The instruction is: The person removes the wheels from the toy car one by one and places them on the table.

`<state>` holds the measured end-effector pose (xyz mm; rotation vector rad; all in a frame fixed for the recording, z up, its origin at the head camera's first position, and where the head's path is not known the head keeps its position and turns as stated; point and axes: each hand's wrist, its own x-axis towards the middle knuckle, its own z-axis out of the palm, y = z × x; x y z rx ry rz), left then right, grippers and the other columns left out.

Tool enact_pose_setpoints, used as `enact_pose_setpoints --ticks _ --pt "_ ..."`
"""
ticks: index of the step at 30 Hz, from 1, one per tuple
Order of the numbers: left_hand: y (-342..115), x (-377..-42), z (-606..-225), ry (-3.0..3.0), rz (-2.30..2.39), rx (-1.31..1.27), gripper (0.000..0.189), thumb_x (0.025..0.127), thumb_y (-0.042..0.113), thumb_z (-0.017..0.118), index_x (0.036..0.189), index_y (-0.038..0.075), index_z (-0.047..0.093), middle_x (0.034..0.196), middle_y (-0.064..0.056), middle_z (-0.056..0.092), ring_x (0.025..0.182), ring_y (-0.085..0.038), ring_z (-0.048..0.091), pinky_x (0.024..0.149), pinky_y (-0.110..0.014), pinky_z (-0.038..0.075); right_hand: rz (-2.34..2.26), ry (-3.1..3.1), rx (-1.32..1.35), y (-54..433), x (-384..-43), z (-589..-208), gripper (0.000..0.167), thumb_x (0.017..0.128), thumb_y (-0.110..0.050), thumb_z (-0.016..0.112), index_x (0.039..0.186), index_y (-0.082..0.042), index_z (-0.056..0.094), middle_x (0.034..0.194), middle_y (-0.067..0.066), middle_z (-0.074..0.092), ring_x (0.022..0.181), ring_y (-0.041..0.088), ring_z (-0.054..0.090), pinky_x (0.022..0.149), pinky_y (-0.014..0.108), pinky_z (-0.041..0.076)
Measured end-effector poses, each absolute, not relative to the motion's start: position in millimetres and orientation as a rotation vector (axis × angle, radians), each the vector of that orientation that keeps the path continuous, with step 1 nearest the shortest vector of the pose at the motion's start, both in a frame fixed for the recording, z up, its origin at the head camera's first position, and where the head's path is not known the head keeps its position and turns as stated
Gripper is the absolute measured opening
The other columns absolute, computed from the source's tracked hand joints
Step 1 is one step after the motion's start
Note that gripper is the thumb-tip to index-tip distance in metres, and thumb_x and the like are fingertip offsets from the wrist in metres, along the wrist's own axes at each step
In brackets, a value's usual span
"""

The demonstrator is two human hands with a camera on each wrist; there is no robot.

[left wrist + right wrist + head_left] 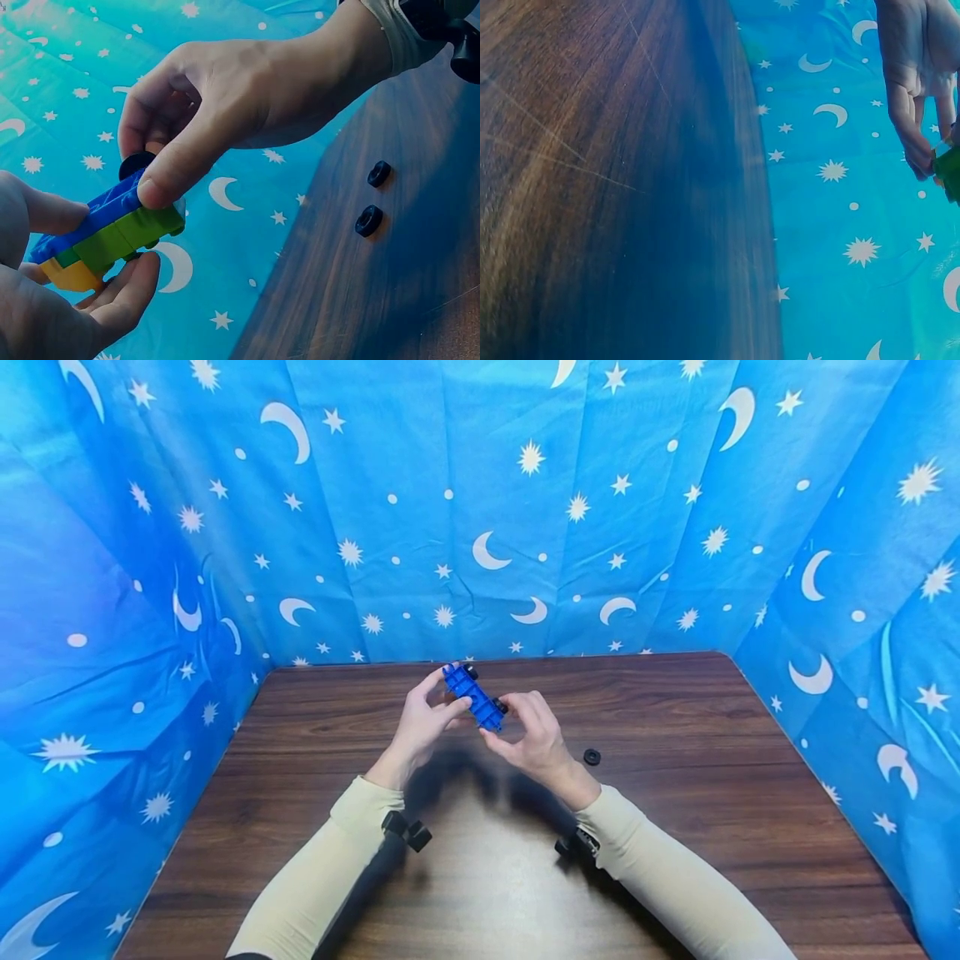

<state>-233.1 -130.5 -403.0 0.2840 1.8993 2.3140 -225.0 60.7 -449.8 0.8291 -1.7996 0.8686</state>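
A toy car of building bricks is held up above the table, its blue chassis [474,697] facing up and its green bricks [127,236] and yellow brick [71,276] underneath. My left hand [422,720] grips it, thumb across the blue underside and fingers below. At the nearer end, my right hand [534,737] pinches a black wheel [500,705] at the chassis side, its thumb against the blue edge. Another black wheel [471,672] sits at the far end. In the right wrist view only part of a green brick [948,171] shows.
Two loose black wheels, one nearer [368,221] and one farther [379,174], lie on the dark wooden table [675,827]; only one loose wheel [592,757] shows in the head view. A blue star-and-moon curtain [480,510] surrounds the table's back and sides.
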Motion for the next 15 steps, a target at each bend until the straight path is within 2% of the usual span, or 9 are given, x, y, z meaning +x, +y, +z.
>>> enact_pose_setpoints --ticks 7,12,15 --pt "-128.5 -232.7 -403.7 1.956 2.269 0.205 0.052 0.092 -0.001 0.063 0.141 0.005 0.045 0.128 -0.026 0.056 0.107 -0.031 0.065 0.091 -0.052 0.053 0.807 -1.78 0.865 59.9 -224.5 -449.2 0.047 0.073 -0.024 0.079 0.105 0.006 0.061 0.092 0.013 0.062 0.079 0.024 0.054 0.068 0.035 0.048" --pt "-127.8 -234.1 -404.6 1.949 2.296 0.198 0.051 0.091 -0.005 0.062 0.139 0.002 0.046 0.127 -0.026 0.056 0.106 -0.029 0.065 0.094 -0.054 0.051 0.8 -1.803 0.864 59.6 -222.8 -447.3 0.049 0.071 -0.023 0.081 0.106 0.005 0.061 0.094 0.013 0.062 0.082 0.025 0.055 0.069 0.035 0.049" --pt "-128.1 -234.4 -404.8 1.94 2.305 0.202 0.051 0.09 -0.006 0.062 0.138 0.002 0.046 0.127 -0.025 0.056 0.105 -0.027 0.065 0.093 -0.051 0.053 0.803 -1.808 0.867 59.8 -222.8 -446.7 0.051 0.07 -0.024 0.082 0.106 0.006 0.061 0.095 0.014 0.062 0.082 0.026 0.055 0.069 0.035 0.049"
